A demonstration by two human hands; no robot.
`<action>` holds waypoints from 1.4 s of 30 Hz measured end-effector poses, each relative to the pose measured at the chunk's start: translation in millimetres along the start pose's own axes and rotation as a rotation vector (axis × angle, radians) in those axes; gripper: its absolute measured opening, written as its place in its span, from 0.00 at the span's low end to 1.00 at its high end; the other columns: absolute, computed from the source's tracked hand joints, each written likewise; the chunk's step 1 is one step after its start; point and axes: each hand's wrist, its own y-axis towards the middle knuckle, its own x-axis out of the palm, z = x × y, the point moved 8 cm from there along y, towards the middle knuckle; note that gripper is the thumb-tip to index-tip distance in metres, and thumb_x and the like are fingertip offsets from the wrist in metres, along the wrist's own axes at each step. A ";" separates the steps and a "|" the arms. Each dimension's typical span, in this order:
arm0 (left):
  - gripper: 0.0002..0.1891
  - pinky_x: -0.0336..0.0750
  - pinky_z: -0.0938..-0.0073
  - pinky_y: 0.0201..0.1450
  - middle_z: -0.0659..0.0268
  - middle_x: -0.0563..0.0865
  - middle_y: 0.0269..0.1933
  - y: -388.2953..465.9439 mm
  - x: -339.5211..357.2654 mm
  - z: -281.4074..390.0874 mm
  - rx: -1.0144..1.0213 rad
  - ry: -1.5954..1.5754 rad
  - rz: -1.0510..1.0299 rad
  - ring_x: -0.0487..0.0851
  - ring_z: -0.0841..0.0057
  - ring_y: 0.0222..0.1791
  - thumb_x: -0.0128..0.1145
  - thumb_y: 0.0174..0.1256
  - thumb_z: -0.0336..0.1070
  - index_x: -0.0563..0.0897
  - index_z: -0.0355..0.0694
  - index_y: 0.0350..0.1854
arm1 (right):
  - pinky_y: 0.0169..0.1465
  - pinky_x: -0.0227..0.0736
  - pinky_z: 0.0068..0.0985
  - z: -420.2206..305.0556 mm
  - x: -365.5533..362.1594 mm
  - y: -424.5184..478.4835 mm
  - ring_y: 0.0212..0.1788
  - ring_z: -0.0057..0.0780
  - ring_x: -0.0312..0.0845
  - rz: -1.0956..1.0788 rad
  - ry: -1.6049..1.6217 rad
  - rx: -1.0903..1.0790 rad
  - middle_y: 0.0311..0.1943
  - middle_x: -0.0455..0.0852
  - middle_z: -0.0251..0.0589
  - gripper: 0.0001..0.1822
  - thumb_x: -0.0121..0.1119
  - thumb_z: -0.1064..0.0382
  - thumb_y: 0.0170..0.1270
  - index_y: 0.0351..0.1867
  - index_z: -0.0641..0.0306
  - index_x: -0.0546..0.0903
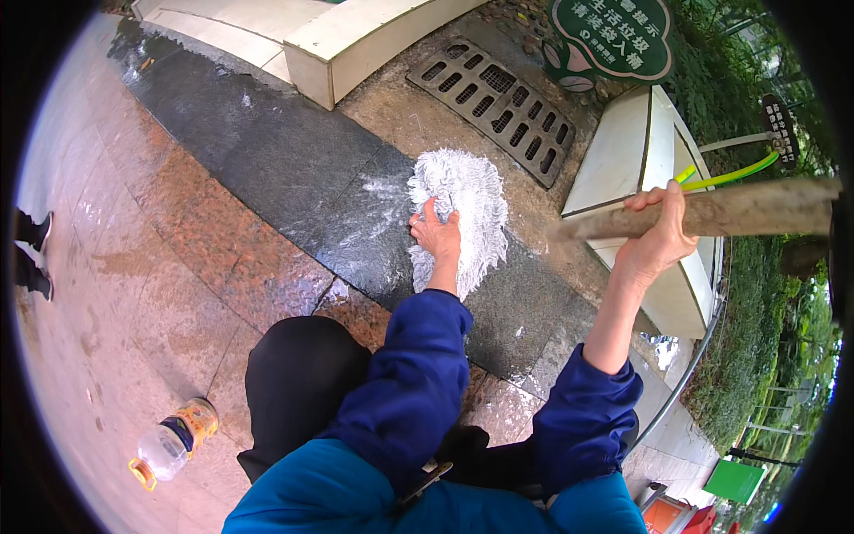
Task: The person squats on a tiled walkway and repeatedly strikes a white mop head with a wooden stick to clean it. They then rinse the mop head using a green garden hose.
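Note:
A white fringed mop head or cloth pad (477,207) lies over wet dark stone paving (287,153) near the middle of the view. My left hand (437,230) rests on its left part, fingers bent and spread; whether they pinch the strands I cannot tell. My right hand (657,233), raised at the right, is wrapped around a wooden pole (754,208) that runs off to the right. A yellow-green strip or tube (734,175) passes behind the pole, close to my right fingers. Whitish wet streaks mark the stone left of the pad.
A slotted drain grate (497,107) lies beyond the pad, between pale stone kerbs (360,50). A green sign (617,37) bearing writing stands behind it. A clear plastic bottle (163,454) lies at the lower left. A person's dark shoes (47,257) show at the left edge. Hedges (740,347) line the right.

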 end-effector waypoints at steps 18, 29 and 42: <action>0.34 0.66 0.52 0.53 0.49 0.63 0.59 -0.6 -1.6 12.6 -0.026 0.274 -0.070 0.64 0.51 0.56 0.69 0.47 0.47 0.67 0.61 0.59 | 0.19 0.67 0.21 47.3 -39.0 -32.7 0.12 0.22 0.70 -0.028 -0.275 0.171 0.13 0.76 0.36 0.09 0.59 0.64 0.53 0.21 0.65 0.74; 0.18 0.71 0.54 0.43 0.48 0.79 0.36 24.0 -10.3 -0.1 0.044 -0.374 0.154 0.77 0.49 0.35 0.56 0.53 0.37 0.73 0.46 0.48 | 0.12 0.65 0.22 195.5 -125.0 -268.5 0.10 0.22 0.71 -0.503 -0.589 1.160 0.13 0.77 0.38 0.10 0.63 0.68 0.48 0.29 0.73 0.76; 0.18 0.63 0.49 0.47 0.42 0.75 0.36 7.2 -10.2 0.5 0.076 -0.178 0.235 0.71 0.43 0.40 0.44 0.55 0.30 0.64 0.31 0.48 | 0.27 0.71 0.24 66.8 -36.3 -78.8 0.17 0.23 0.72 -0.121 -0.435 0.091 0.13 0.76 0.34 0.06 0.55 0.63 0.55 0.28 0.63 0.74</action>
